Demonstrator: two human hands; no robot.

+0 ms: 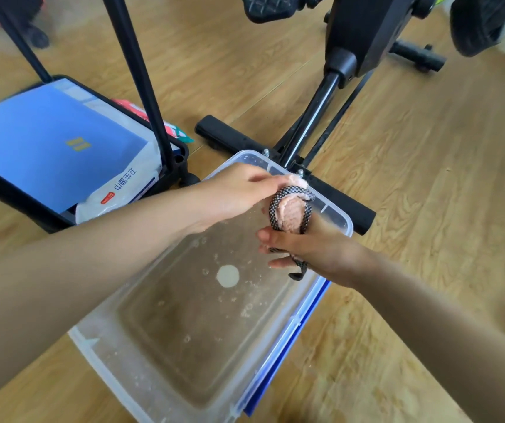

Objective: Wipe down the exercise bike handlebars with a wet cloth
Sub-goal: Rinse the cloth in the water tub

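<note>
A pink cloth (291,213) with a dark patterned edge is twisted into a tight roll above a clear plastic tub (341,216) of water. My left hand (239,190) grips its upper end and my right hand (309,248) grips its lower end, a dark loop dangling below the fingers. The black exercise bike frame (364,35) stands beyond the tub, its front foot bar (230,135) on the floor. The handlebars are out of view.
A black cart (181,154) at the left holds a blue folder (53,141) and a white wipes pack (120,190). A black stand pole (135,65) rises from it. A blue lid (288,355) lies under the tub. Wooden floor all around.
</note>
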